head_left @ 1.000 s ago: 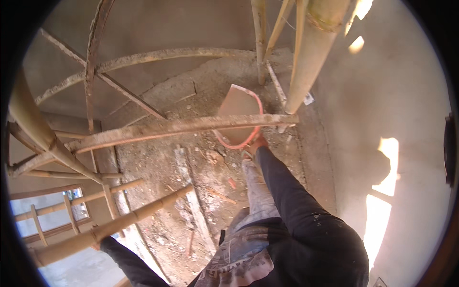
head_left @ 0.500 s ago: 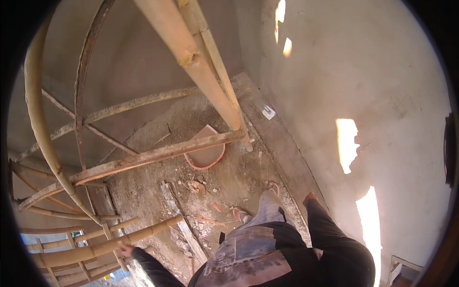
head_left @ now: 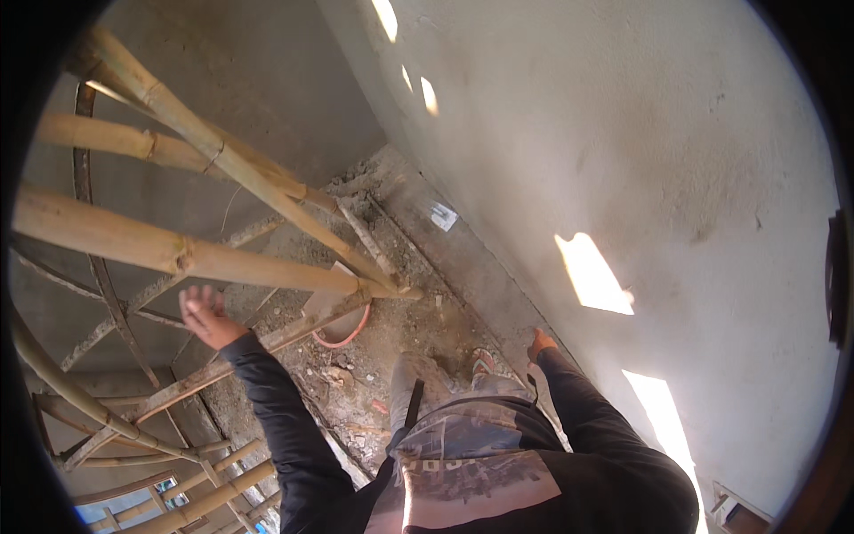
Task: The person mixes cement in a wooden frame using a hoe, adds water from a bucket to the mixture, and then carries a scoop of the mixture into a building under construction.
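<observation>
My left hand (head_left: pixel 212 318) is raised at the left with its fingers apart and nothing in it. Just beyond it runs a thick bamboo pole (head_left: pixel 182 255), part of a scaffold of bamboo and timber; I see no contact between them. Beneath the hand a rough wooden bar (head_left: pixel 200 378) slants across the frame. My right hand (head_left: pixel 540 343) hangs low beside the plastered wall (head_left: pixel 676 196), above the concrete ledge at its foot. It is small in the picture, and its fingers are too indistinct to read.
A tub with an orange rim (head_left: pixel 347 338) stands on the rubble-strewn floor, partly behind the bar. A flat trowel-like metal tool (head_left: pixel 442 215) lies on the ledge (head_left: pixel 485 258). Bamboo rails (head_left: pixel 200 503) fill the lower left. My sandalled foot (head_left: pixel 481 360) is beside the ledge.
My left hand has let go of the bamboo rail at the lower left and risen toward the thick pole. The view has shifted, and I have come closer to the tub.
</observation>
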`<state>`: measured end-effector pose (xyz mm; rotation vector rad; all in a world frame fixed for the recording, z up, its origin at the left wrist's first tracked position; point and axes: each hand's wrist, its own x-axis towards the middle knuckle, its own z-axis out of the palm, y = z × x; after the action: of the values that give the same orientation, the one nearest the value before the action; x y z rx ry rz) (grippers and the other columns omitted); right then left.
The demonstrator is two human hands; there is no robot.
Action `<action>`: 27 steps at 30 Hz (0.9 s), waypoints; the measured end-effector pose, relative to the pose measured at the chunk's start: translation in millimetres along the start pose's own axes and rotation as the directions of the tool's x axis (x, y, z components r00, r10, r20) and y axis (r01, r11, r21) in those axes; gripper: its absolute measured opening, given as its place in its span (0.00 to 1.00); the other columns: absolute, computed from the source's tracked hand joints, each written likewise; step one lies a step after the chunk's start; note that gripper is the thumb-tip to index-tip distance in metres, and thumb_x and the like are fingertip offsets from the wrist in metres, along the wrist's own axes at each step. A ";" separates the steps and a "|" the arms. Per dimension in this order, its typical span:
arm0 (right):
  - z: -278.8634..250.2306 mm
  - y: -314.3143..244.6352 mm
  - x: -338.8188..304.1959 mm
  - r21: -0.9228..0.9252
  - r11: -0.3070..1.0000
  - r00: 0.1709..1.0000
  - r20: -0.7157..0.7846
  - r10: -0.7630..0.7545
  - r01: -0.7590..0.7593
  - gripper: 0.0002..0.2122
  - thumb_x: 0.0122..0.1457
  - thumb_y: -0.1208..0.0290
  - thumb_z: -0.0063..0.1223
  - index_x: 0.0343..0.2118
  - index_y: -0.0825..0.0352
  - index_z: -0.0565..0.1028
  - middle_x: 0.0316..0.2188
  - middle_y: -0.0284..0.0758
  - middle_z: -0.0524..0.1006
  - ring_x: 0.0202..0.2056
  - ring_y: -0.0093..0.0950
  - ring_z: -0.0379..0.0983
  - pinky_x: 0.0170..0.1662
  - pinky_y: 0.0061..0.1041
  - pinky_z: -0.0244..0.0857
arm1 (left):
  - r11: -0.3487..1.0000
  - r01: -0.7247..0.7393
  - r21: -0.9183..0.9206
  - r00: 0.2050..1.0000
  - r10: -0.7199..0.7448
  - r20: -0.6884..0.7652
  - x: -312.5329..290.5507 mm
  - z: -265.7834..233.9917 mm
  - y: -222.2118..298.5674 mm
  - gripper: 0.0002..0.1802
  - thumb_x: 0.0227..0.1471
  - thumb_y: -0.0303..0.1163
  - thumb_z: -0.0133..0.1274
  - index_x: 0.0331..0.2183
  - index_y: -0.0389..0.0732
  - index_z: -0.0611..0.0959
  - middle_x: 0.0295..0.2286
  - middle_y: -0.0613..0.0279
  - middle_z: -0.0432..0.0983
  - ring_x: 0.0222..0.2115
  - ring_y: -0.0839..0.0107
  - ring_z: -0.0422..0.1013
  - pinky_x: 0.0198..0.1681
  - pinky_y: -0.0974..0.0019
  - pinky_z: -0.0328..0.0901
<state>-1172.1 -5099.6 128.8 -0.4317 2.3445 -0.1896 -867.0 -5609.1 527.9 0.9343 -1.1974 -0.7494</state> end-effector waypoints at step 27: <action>-166.5 -412.6 338.8 -0.092 0.828 0.831 0.117 -0.543 0.554 0.07 0.51 0.65 0.53 0.31 0.59 0.79 0.32 0.36 0.80 0.38 0.35 0.76 0.44 0.31 0.68 | 0.937 0.001 -0.348 0.953 0.105 0.285 82.9 84.7 36.4 0.53 0.40 0.79 0.44 0.39 0.32 0.69 0.23 0.55 0.66 0.20 0.67 0.63 0.24 0.67 0.63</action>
<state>-1412.1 -5604.6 137.1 -1.1560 2.0953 -0.2915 -931.5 -5682.4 604.3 0.5050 -1.2938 -1.0465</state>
